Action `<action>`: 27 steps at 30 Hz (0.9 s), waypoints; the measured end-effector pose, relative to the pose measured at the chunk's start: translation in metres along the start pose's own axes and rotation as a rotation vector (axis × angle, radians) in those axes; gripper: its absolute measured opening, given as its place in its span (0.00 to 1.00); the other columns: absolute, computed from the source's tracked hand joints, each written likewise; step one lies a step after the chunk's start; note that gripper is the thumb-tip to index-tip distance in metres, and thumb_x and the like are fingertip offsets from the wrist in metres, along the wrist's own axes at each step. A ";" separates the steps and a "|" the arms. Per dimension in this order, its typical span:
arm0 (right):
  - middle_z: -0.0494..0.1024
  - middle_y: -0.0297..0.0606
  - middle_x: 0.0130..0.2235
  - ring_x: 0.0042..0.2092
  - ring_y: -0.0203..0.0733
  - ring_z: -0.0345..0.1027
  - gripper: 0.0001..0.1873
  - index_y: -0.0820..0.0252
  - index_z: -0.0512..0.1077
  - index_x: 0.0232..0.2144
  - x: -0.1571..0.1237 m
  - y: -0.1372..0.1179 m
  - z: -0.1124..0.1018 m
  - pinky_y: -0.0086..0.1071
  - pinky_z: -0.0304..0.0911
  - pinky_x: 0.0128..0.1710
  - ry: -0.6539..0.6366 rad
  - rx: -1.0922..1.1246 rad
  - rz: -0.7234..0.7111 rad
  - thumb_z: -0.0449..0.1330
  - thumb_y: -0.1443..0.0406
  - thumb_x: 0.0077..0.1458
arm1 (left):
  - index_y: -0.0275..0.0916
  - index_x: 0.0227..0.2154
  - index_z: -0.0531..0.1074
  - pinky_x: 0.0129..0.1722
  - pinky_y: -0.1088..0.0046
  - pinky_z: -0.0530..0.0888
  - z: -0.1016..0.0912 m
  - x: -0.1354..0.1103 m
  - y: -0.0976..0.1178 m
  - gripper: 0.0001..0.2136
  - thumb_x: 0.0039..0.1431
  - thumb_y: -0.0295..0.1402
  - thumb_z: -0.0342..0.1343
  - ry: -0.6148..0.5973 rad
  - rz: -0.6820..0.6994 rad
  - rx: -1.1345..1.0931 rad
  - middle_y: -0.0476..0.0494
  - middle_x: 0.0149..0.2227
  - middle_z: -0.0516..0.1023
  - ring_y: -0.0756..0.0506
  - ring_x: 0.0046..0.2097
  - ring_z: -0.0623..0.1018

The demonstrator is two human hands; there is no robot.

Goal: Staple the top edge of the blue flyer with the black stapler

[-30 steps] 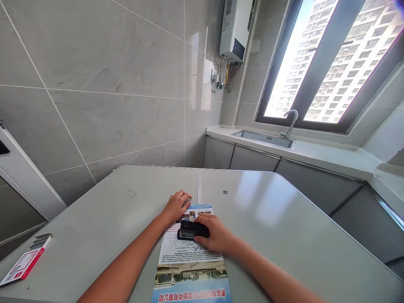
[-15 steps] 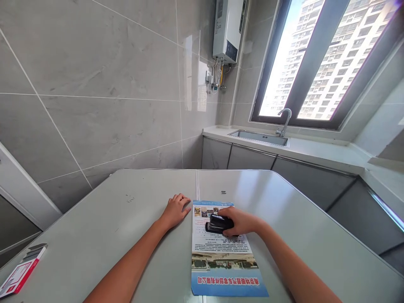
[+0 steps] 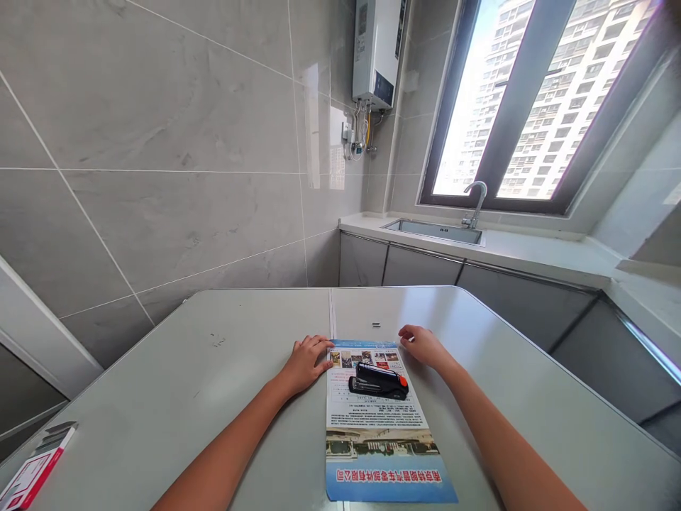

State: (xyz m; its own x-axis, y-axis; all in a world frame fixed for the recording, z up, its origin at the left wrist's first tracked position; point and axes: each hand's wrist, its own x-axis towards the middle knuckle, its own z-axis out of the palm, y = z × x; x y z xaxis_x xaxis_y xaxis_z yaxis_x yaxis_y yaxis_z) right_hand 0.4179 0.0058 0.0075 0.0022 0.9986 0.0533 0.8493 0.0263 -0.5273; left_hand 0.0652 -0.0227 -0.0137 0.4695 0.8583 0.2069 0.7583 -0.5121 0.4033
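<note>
A printed blue-and-white leaflet (image 3: pixel 372 440) lies on the table, its large lettering upside down to me. On its upper part rests a black stapler (image 3: pixel 377 382) with an orange-red patch at its right end; neither hand touches it. My left hand (image 3: pixel 306 364) lies at the leaflet's upper left edge, fingers loosely spread and fingertips reaching the paper. Just beyond the upper right corner, my right hand (image 3: pixel 422 345) is low over the table, empty, its fingers slightly bent and partly hidden from view. Two short strips of staples (image 3: pixel 376 325) lie behind the leaflet.
A red-and-white box (image 3: pixel 38 468) sits at the table's left edge. Small dark bits (image 3: pixel 216 340) lie on the left of the table (image 3: pixel 223 397), which has a seam down its middle. Beyond stand a counter with a sink (image 3: pixel 433 231) and a tiled wall.
My right hand has let go of the stapler and moved away to the upper right. The stapler stays on the leaflet. My left hand has shifted slightly right, onto the leaflet's edge.
</note>
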 end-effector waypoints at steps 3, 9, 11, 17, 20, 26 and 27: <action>0.84 0.42 0.44 0.45 0.45 0.76 0.14 0.58 0.79 0.42 0.003 0.002 0.004 0.32 0.65 0.45 -0.025 0.035 -0.013 0.57 0.70 0.57 | 0.49 0.56 0.73 0.56 0.54 0.66 -0.001 0.000 0.002 0.15 0.68 0.39 0.57 0.005 0.000 -0.024 0.43 0.60 0.73 0.38 0.59 0.71; 0.85 0.38 0.41 0.43 0.40 0.77 0.17 0.58 0.78 0.43 0.003 0.000 0.007 0.29 0.66 0.45 -0.053 0.112 -0.037 0.54 0.73 0.56 | 0.48 0.56 0.72 0.55 0.55 0.66 -0.001 0.000 0.002 0.16 0.67 0.37 0.57 0.003 0.004 -0.043 0.43 0.60 0.73 0.37 0.59 0.72; 0.85 0.40 0.41 0.44 0.42 0.77 0.17 0.58 0.78 0.42 0.004 0.001 0.008 0.30 0.65 0.45 -0.039 0.117 -0.027 0.54 0.73 0.55 | 0.48 0.57 0.71 0.55 0.55 0.67 -0.001 0.000 0.002 0.17 0.67 0.36 0.57 0.011 0.010 -0.058 0.42 0.61 0.72 0.37 0.59 0.72; 0.85 0.40 0.40 0.42 0.43 0.77 0.17 0.58 0.77 0.41 0.004 0.001 0.008 0.32 0.65 0.43 -0.039 0.154 -0.027 0.54 0.74 0.52 | 0.48 0.56 0.69 0.54 0.56 0.68 -0.003 -0.001 0.008 0.18 0.65 0.31 0.58 0.036 0.040 -0.135 0.41 0.60 0.72 0.37 0.58 0.73; 0.85 0.38 0.39 0.42 0.42 0.77 0.16 0.57 0.77 0.39 0.004 0.000 0.008 0.32 0.66 0.44 -0.040 0.183 -0.047 0.55 0.74 0.51 | 0.46 0.53 0.69 0.55 0.56 0.68 -0.004 -0.002 0.011 0.17 0.62 0.28 0.58 0.047 0.054 -0.203 0.41 0.58 0.72 0.39 0.54 0.75; 0.84 0.41 0.40 0.44 0.44 0.77 0.19 0.59 0.78 0.39 0.007 0.005 0.012 0.33 0.68 0.46 -0.023 0.231 -0.031 0.54 0.74 0.47 | 0.43 0.45 0.68 0.49 0.64 0.74 -0.001 -0.001 0.010 0.14 0.57 0.24 0.59 0.094 0.061 -0.427 0.43 0.50 0.71 0.43 0.48 0.75; 0.84 0.41 0.40 0.44 0.44 0.77 0.20 0.59 0.78 0.40 0.008 0.006 0.012 0.34 0.68 0.47 -0.018 0.239 -0.026 0.54 0.74 0.46 | 0.43 0.44 0.67 0.48 0.65 0.74 0.000 -0.001 0.010 0.14 0.56 0.24 0.59 0.099 0.051 -0.439 0.43 0.49 0.71 0.44 0.47 0.75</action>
State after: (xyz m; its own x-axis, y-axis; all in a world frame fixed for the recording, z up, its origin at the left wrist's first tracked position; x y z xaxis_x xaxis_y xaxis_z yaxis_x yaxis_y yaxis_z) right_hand 0.4168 0.0145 -0.0060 -0.0295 0.9980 0.0559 0.7000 0.0605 -0.7116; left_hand 0.0721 -0.0288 -0.0098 0.4400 0.8420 0.3121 0.4612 -0.5101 0.7260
